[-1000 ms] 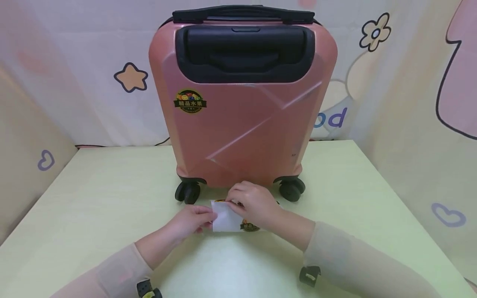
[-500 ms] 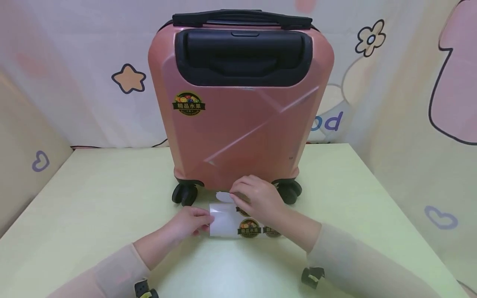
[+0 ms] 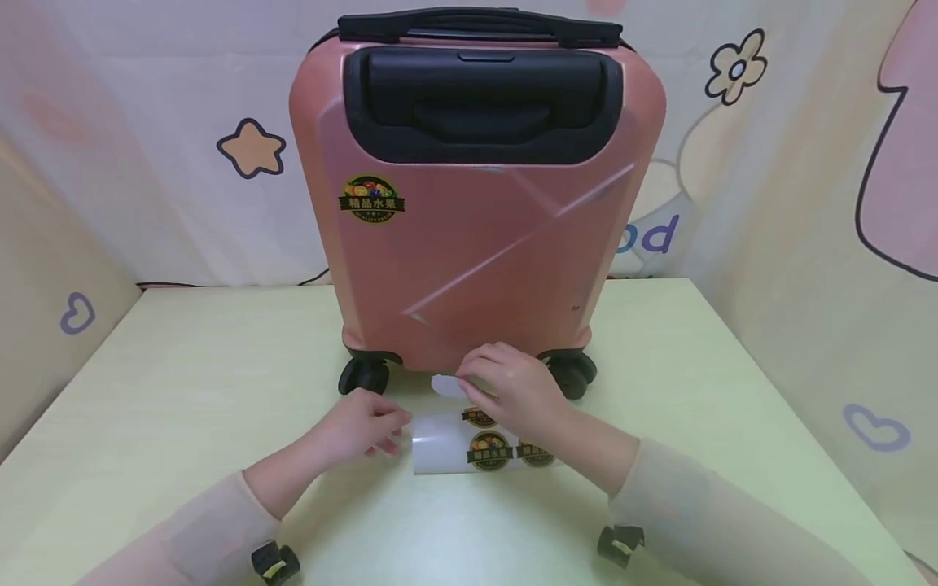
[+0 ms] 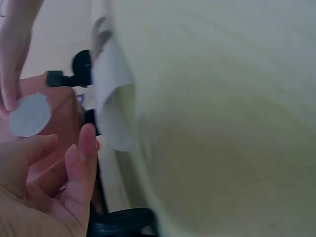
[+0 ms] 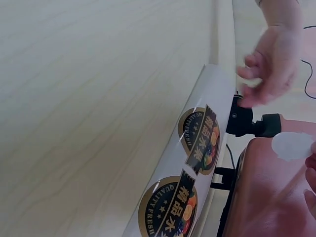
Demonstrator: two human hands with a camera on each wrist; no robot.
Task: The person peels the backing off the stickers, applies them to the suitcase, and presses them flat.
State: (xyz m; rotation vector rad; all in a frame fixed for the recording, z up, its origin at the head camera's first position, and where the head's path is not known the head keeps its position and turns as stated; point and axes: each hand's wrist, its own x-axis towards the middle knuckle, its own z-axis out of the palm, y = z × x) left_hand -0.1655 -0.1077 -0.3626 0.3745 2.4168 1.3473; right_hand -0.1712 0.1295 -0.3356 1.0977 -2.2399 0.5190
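My right hand (image 3: pixel 516 391) pinches a peeled sticker (image 3: pixel 445 386) by its edge, its whitish back showing, in front of the suitcase's base. Beneath it a white sticker sheet (image 3: pixel 440 448) lies on the table, bearing round black-and-gold fruit stickers (image 5: pixel 170 205). Off the sheet's left end, my left hand (image 3: pixel 362 425) holds nothing, its fingers loosely bent. In the left wrist view that sheet's end (image 4: pixel 111 79) curls up. The pink suitcase (image 3: pixel 476 244) stands upright behind both hands, with one fruit sticker (image 3: pixel 371 198) on its upper left.
Black wheels (image 3: pixel 364 374) support the suitcase on the pale table (image 3: pixel 205 366). A patterned cloth (image 3: pixel 168 146) hangs behind and along both sides. Each sleeve has a small black device (image 3: pixel 275 561) at the cuff.
My right hand has peeled the sticker off the sheet and lifted it away. My left hand has let go of the sheet's end and drawn back left.
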